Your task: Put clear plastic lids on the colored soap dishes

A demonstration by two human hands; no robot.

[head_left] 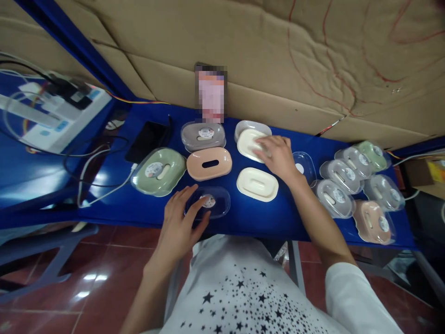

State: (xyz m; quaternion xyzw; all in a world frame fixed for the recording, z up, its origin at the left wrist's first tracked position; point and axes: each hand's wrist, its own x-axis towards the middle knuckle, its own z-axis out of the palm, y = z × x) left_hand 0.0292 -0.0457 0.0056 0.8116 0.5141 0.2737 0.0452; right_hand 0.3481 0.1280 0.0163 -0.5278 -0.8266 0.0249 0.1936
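Note:
My left hand [179, 225] lies flat with fingers spread on a clear plastic lid [217, 204] that bears a round sticker, near the front edge of the blue table [264, 218]. My right hand [276, 155] rests with curled fingers on a cream soap-dish part [248, 143] sitting in a grey base [252, 126]. Between the hands lie a pink soap-dish insert [209, 163] and a second cream part [257, 184]. Another clear lid [306, 166] lies just right of my right wrist.
A green lidded soap dish [158, 171] and a grey lidded one [203, 136] sit at the left. Several lidded soap dishes [358, 185] are stacked at the right end. A black phone [148, 140], white cables [100, 181] and a white device [52, 116] lie left. Cardboard [278, 60] backs the table.

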